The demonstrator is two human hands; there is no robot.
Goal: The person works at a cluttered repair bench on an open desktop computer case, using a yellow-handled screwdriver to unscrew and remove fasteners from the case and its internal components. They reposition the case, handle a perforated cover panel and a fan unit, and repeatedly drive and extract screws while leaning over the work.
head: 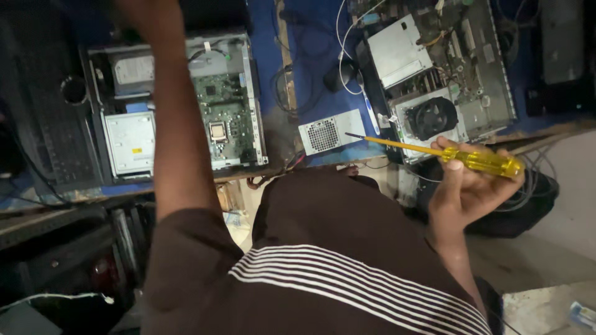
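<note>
Screwdriver (456,156) with clear yellow handle, gripped in right hand (467,183) at right of scene, near edge of bench. Fingers curled shut around handle, thumb pressed along near side, palm turned up, wrist bent back, forearm running down toward near right corner. Thin yellow shaft pointing left, level, ending in dark tip just beside small grey perforated box (331,131). Handle translucent, ribbed, thicker at right end, glinting under light.

Just beyond hand, open computer chassis (490,80) with round black fan (431,118) in grey housing, silver drive cage (397,51) farther off, white cable (343,56) looping at left of it. Blue bench top (310,49) beneath, wooden front edge (546,131) running past hand. Black coiled cables (534,192) below hand, off bench.

Left arm (177,136) raised far and up across left half of scene, hand out of frame at top, so grip cannot tell. Arm crossing in front of second open case (248,93), hiding its middle; green motherboard (226,118) with bare socket at right of arm, silver drive (131,142) at left. Dark keyboard (49,124) at far left. Brown shirt with white stripes (347,273) filling near centre, blocking floor below bench.
</note>
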